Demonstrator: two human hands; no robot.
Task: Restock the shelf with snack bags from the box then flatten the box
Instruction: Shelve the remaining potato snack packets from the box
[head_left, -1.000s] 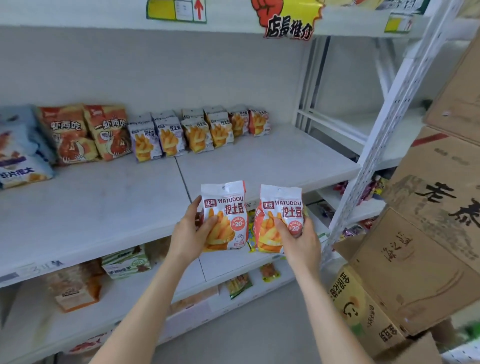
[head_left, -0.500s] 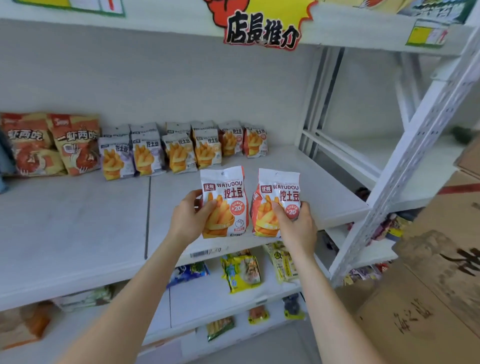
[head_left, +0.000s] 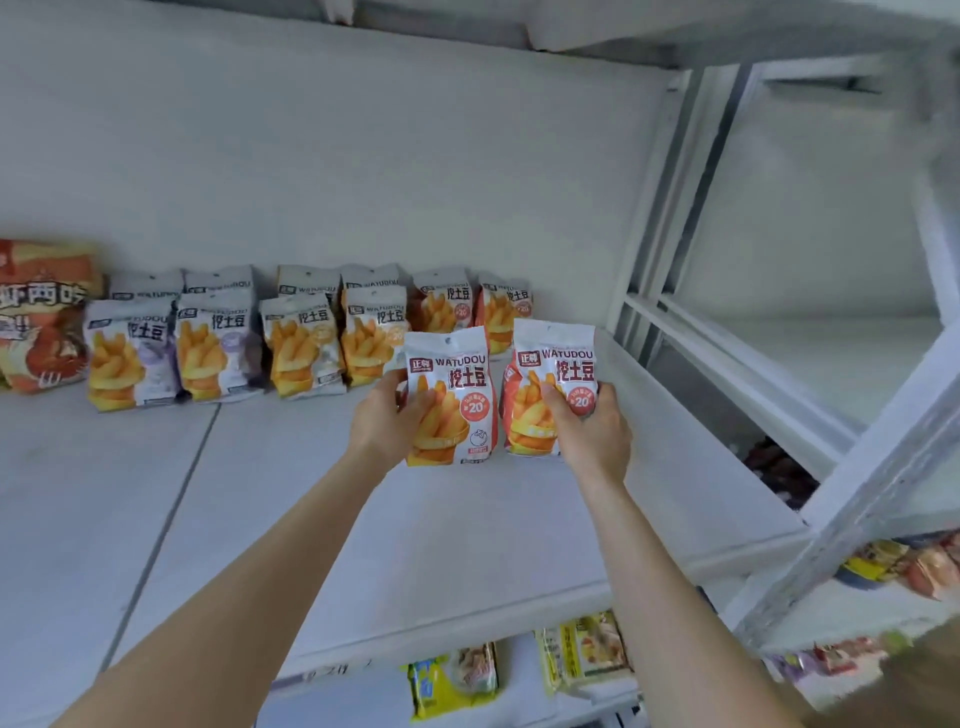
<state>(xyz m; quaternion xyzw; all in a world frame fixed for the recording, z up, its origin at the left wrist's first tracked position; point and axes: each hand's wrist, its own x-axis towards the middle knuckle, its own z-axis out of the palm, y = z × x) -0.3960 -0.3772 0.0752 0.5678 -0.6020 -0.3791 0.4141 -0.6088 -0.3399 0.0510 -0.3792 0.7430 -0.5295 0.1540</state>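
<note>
My left hand (head_left: 387, 423) grips a white and red WATUDOU fries snack bag (head_left: 457, 387) upright over the white shelf (head_left: 311, 519). My right hand (head_left: 589, 434) grips a second, redder snack bag (head_left: 558, 364) beside it. Both bags stand just in front of the two red bags (head_left: 444, 301) at the right end of the row against the back wall. Whether the held bags touch the shelf I cannot tell. The box is out of view.
A row of purple and grey fries bags (head_left: 218, 343) runs left along the wall, ending at a large orange shrimp-chip bag (head_left: 41, 312). A white upright post (head_left: 857, 519) slants at the right. Lower shelves hold yellow packs (head_left: 452, 680).
Both hands have carried the two bags forward and deeper onto the shelf, close to the back row. My view has moved nearer; the cardboard boxes at the right have left the frame.
</note>
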